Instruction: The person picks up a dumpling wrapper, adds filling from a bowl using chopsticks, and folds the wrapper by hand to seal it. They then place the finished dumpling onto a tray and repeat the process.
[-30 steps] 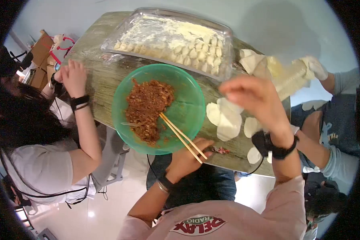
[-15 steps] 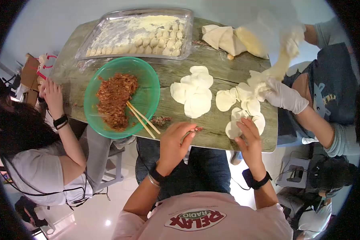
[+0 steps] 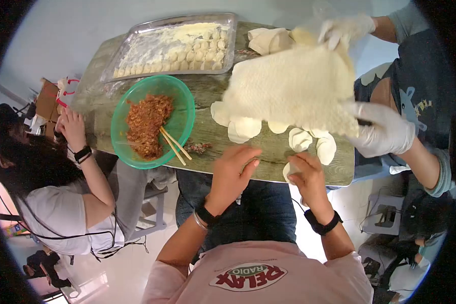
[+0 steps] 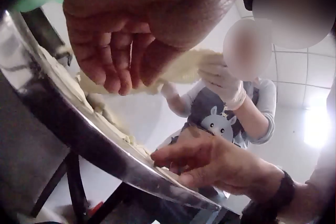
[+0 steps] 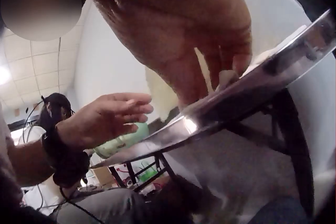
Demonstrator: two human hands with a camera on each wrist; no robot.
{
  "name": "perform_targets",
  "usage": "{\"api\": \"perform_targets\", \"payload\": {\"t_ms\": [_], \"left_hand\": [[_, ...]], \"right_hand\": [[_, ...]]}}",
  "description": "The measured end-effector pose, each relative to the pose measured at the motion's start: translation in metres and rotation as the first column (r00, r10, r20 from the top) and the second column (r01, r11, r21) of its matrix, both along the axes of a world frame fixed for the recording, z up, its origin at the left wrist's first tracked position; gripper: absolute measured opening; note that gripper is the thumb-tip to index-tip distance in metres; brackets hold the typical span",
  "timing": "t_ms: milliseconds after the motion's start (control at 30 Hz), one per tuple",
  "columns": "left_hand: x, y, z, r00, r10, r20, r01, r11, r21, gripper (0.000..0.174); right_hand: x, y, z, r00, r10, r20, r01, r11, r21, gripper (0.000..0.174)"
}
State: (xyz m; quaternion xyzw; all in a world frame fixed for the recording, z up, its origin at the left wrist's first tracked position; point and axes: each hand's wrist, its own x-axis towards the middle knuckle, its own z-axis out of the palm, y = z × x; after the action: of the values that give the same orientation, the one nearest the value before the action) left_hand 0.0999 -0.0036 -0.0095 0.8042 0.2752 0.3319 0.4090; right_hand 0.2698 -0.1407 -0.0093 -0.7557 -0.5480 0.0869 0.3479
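Note:
Over the table's near edge, my left hand [image 3: 233, 172] hovers with relaxed fingers and holds nothing. My right hand [image 3: 307, 178] is at the edge beside a round dough wrapper [image 3: 288, 173], its fingers bent down; whether they pinch the wrapper is hidden. More round wrappers [image 3: 300, 140] lie just beyond it, some overlapping. A wide sheet of dough [image 3: 289, 83], held by another person's gloved hands [image 3: 382, 129], hangs over part of the wrappers. In the left wrist view my left hand [image 4: 136, 29] shows loosely bent fingers.
A green bowl [image 3: 187, 121] of brown filling with chopsticks [image 3: 173, 147] stands left on the table. Behind it lies a metal tray [image 3: 233, 40] with rows of dumplings and flour. One person sits at the left; another, gloved, is at the right.
My right hand has come down from above the wrappers to the near edge; my left hand has left the bowl's side. The gloved hands have spread the dough sheet over the wrappers.

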Motion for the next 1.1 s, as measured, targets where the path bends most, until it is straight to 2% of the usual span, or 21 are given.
{"api": "perform_targets", "payload": {"t_ms": [133,200,233,300,333,367,400,433,467,500,533,567,600,667,733,767,833,967,1033,1067,1100], "left_hand": [[-0.001,-0.011,-0.005,0.997,-0.071,0.012,0.071,0.996,-0.058,0.022],[-0.003,-0.015,-0.005,0.996,-0.079,0.035,0.082,0.992,-0.096,0.022],[-0.004,-0.016,-0.002,0.995,-0.093,0.024,0.096,0.987,-0.133,0.022],[-0.007,-0.019,-0.002,0.995,-0.100,0.014,0.101,0.980,-0.171,0.021],[-0.008,-0.022,-0.004,0.994,-0.091,0.066,0.108,0.932,-0.346,0.026],[-0.009,-0.025,-0.005,0.991,-0.072,0.116,0.122,0.853,-0.508,0.031],[-0.008,-0.029,-0.005,0.991,-0.067,0.116,0.117,0.852,-0.510,0.031],[-0.005,-0.033,-0.004,0.969,0.027,0.245,0.150,0.723,-0.674,0.035],[-0.003,-0.035,-0.003,0.927,0.147,0.346,0.209,0.564,-0.799,0.040],[-0.002,-0.035,-0.003,0.925,0.156,0.347,0.204,0.566,-0.799,0.040],[-0.002,-0.034,-0.004,0.875,0.208,0.436,0.356,0.331,-0.874,0.040],[-0.003,-0.032,-0.004,0.816,0.285,0.503,0.502,0.083,-0.861,0.040],[-0.006,-0.029,-0.002,0.811,0.298,0.503,0.501,0.090,-0.861,0.040],[-0.013,-0.023,0.002,0.775,0.306,0.554,0.578,0.013,-0.816,0.038],[-0.019,-0.021,-0.010,0.773,0.350,0.530,0.551,0.046,-0.833,0.039],[-0.022,-0.021,-0.015,0.774,0.381,0.506,0.521,0.072,-0.851,0.040],[-0.026,-0.018,-0.016,0.736,0.429,0.524,0.552,0.068,-0.831,0.037],[-0.031,-0.014,-0.011,0.703,0.474,0.530,0.562,0.086,-0.822,0.037],[-0.039,-0.009,-0.014,0.715,0.486,0.503,0.531,0.091,-0.843,0.036],[-0.043,-0.008,-0.016,0.737,0.485,0.471,0.497,0.084,-0.864,0.036],[-0.045,-0.007,-0.018,0.730,0.493,0.474,0.500,0.088,-0.862,0.036]], "right_hand": [[0.002,0.004,0.012,0.994,-0.087,-0.068,0.075,0.982,-0.171,0.031],[0.005,0.006,0.011,0.966,-0.118,-0.229,0.038,0.945,-0.325,0.023],[0.005,0.006,0.010,0.967,-0.116,-0.229,0.036,0.944,-0.327,0.023],[0.005,0.006,0.007,0.997,-0.036,0.062,0.045,0.988,-0.149,0.022],[0.003,0.008,0.007,0.998,-0.031,0.060,0.040,0.988,-0.153,0.022],[0.000,0.009,0.009,0.976,-0.107,-0.191,0.079,0.986,-0.145,0.019],[-0.004,0.011,0.011,0.887,-0.174,-0.428,0.120,0.982,-0.149,0.016],[-0.006,0.015,0.014,0.888,-0.169,-0.428,0.114,0.982,-0.150,0.016],[-0.009,0.020,0.018,0.723,-0.095,-0.685,0.061,0.995,-0.073,0.015],[-0.013,0.025,0.022,0.489,-0.002,-0.872,0.031,0.999,0.015,0.013],[-0.018,0.031,0.027,0.490,0.003,-0.872,0.018,1.000,0.014,0.013],[-0.023,0.037,0.031,0.427,0.052,-0.903,-0.039,0.998,0.040,0.014],[-0.029,0.043,0.033,0.357,0.098,-0.929,-0.095,0.993,0.068,0.016],[-0.037,0.052,0.027,0.405,0.128,-0.905,-0.121,0.989,0.086,0.020],[-0.042,0.062,0.026,0.634,0.142,-0.760,-0.135,0.988,0.072,0.019],[-0.044,0.068,0.027,0.634,0.151,-0.759,-0.150,0.986,0.071,0.019],[-0.047,0.083,0.032,0.822,0.204,-0.532,-0.214,0.976,0.044,0.020],[-0.060,0.107,0.038,0.755,0.239,-0.610,-0.278,0.960,0.032,0.021],[-0.064,0.120,0.048,0.891,0.288,-0.350,-0.290,0.956,0.050,0.028],[-0.067,0.128,0.053,0.890,0.298,-0.346,-0.301,0.952,0.046,0.028],[-0.072,0.138,0.059,0.880,0.408,-0.242,-0.393,0.913,0.108,0.032]]}}
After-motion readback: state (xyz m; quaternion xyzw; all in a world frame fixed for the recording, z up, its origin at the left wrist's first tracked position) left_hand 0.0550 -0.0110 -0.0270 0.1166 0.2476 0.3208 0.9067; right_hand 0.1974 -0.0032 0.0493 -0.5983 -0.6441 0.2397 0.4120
